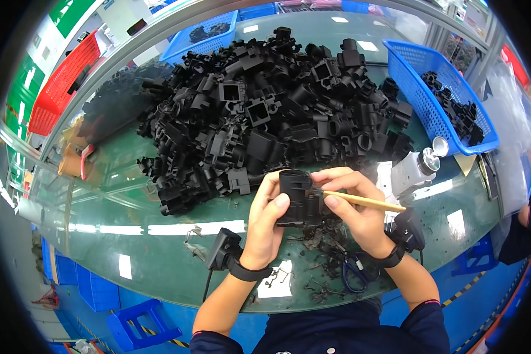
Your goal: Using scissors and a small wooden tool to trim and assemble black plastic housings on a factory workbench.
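My left hand (265,215) is closed around the left side of a black molded plastic part (301,200), holding it upright over the near middle of the table. Between the thumb and fingers of my right hand (360,206) is a thin wooden stick (371,203), perhaps a tool handle. Its inner end meets the right side of the black part, where my fingertips also are; the tip itself is hidden. Just beyond my hands rises a large heap of similar black plastic parts (265,112). Black trimmed scraps (321,239) lie below the held part.
Dark-handled pliers (355,274) lie near my right wrist. A pale bottle (410,174) with a metal top stands right of my hands. Beyond it sits a blue basket (395,65) with black parts. Another blue basket (230,41) is at the back. A red-handled tool (85,160) lies far left.
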Motion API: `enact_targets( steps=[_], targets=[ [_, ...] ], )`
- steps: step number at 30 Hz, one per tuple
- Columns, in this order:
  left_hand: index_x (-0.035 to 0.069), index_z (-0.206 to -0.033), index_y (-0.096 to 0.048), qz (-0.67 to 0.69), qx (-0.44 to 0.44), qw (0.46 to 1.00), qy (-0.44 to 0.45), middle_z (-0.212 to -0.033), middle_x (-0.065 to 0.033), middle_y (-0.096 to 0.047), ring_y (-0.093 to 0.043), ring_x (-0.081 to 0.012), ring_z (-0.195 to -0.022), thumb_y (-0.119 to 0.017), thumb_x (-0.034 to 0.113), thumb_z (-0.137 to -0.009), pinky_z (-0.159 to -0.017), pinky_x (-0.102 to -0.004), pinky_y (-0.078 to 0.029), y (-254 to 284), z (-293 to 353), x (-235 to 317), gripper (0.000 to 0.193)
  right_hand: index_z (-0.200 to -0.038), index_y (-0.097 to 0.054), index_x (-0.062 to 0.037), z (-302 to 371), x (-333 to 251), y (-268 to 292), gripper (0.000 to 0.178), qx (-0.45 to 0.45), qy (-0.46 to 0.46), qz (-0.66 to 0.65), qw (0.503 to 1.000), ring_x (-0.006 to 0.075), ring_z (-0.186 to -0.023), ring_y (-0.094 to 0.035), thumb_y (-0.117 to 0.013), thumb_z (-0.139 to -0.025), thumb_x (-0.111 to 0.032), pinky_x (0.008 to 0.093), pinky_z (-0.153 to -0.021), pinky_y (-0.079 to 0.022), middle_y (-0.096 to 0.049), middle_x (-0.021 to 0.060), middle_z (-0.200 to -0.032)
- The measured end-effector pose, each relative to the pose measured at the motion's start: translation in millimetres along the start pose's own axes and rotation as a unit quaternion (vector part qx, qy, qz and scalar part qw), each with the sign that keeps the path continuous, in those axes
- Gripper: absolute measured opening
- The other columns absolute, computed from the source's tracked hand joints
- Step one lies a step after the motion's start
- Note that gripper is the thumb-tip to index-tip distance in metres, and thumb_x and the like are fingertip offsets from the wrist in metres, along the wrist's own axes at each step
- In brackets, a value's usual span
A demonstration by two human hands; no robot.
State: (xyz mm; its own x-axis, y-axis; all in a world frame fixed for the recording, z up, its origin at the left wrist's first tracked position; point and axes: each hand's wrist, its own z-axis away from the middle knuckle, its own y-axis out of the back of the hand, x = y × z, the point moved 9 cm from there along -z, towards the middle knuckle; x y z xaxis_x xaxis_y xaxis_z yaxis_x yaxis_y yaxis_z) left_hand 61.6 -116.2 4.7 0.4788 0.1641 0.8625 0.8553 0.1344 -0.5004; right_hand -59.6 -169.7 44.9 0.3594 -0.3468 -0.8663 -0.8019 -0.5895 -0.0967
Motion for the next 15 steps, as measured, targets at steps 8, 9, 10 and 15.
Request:
enact_targets(
  steps=[8,9,10,15],
  targets=[
    [0.003,-0.118,-0.040,-0.035,-0.001,0.999,-0.003,-0.111,-0.0084,-0.049,-0.048,-0.0149,-0.104,-0.055,0.031,-0.080,-0.090,-0.0285,-0.038,-8.2,3.2,-5.3,0.050,-0.089,-0.058,0.0006,5.4,4.1,3.0,0.010,0.037,-0.040,0.029,0.998,0.0171,-0.090,-0.058,-0.060,-0.080,-0.003,0.0272,-0.080,-0.045,-0.061,0.0117,-0.095],
    [0.003,-0.118,-0.040,-0.051,0.012,0.999,-0.002,-0.110,-0.0081,-0.049,-0.048,-0.0149,-0.103,-0.056,0.036,-0.078,-0.090,-0.0287,-0.038,-8.9,3.4,-5.9,0.054,-0.089,-0.058,0.0006,5.5,3.3,2.9,0.010,0.036,-0.035,0.038,0.998,0.0169,-0.089,-0.058,-0.060,-0.080,-0.003,0.0271,-0.080,-0.045,-0.061,0.0116,-0.094],
    [0.003,-0.117,-0.041,-0.066,0.024,0.997,0.000,-0.109,-0.0078,-0.049,-0.049,-0.0150,-0.102,-0.057,0.041,-0.076,-0.089,-0.0289,-0.039,-8.1,3.6,-6.3,0.058,-0.089,-0.058,0.0006,5.9,3.3,3.4,0.010,0.040,-0.033,0.039,0.998,0.0170,-0.089,-0.058,-0.061,-0.079,-0.002,0.0273,-0.079,-0.045,-0.061,0.0116,-0.094],
    [0.003,-0.120,-0.036,-0.069,-0.005,0.997,-0.020,-0.112,-0.0082,-0.046,-0.045,-0.0156,-0.105,-0.059,0.029,-0.078,-0.091,-0.0297,-0.036,-8.9,3.6,-7.6,0.054,-0.085,-0.058,0.0001,9.5,5.9,6.4,0.009,0.064,-0.022,0.069,0.995,0.0185,-0.086,-0.058,-0.063,-0.076,-0.001,0.0283,-0.077,-0.045,-0.061,0.0114,-0.092]
  ],
)
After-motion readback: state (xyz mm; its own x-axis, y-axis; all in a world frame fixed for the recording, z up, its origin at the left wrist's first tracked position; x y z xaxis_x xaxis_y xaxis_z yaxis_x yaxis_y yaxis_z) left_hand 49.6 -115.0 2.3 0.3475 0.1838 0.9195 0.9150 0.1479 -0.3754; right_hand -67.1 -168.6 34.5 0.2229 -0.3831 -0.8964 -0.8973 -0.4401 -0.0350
